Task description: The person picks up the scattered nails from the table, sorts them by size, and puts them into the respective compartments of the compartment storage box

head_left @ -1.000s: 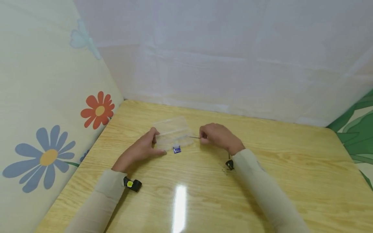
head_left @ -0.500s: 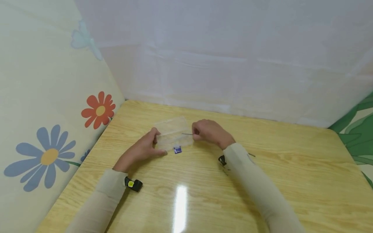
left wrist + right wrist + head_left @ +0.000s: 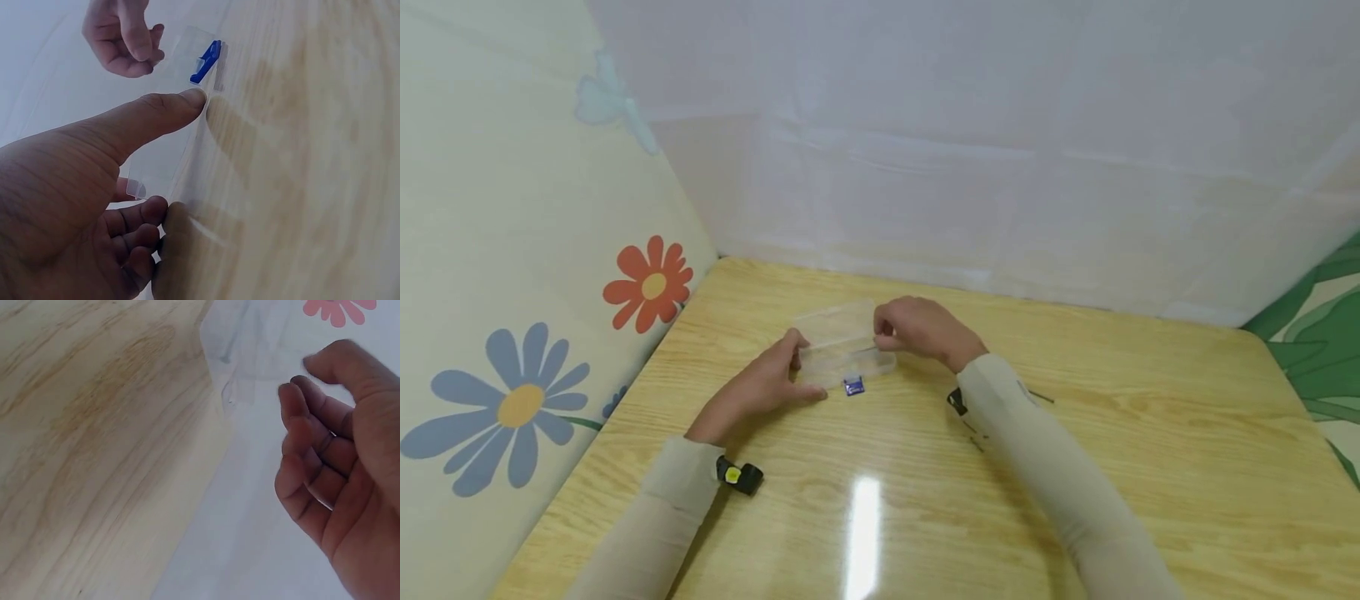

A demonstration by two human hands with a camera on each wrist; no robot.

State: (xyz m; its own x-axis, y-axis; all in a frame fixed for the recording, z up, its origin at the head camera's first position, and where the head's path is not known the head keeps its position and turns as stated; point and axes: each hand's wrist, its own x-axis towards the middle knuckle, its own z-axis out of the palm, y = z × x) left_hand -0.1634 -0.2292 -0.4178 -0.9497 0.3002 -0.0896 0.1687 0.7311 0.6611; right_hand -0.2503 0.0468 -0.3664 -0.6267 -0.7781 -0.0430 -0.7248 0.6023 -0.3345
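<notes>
A clear plastic box (image 3: 835, 327) lies on the wooden table with its lid raised at the back. A blue clasp (image 3: 853, 386) sits at its front edge, also visible in the left wrist view as a blue clip (image 3: 206, 62). My left hand (image 3: 767, 383) grips the box's left end, thumb along the front edge and fingers round the side. Over the box's right end is my right hand (image 3: 925, 329). Its thumb and forefinger stand apart in the right wrist view, and nothing shows between them. Beside those fingertips, a thin dark rod shows faintly inside the box.
Another thin dark rod (image 3: 1041, 397) lies on the table (image 3: 1150, 433) beyond my right forearm. Several small dark pieces (image 3: 976, 443) lie near the right wrist. A pale cloth (image 3: 962, 167) hangs behind the table, and a flowered panel (image 3: 490, 250) stands at the left.
My right hand has moved left, carrying a thin dark rod from beside the box to over its right end, and has let the rod go. The left hand stays at the box.
</notes>
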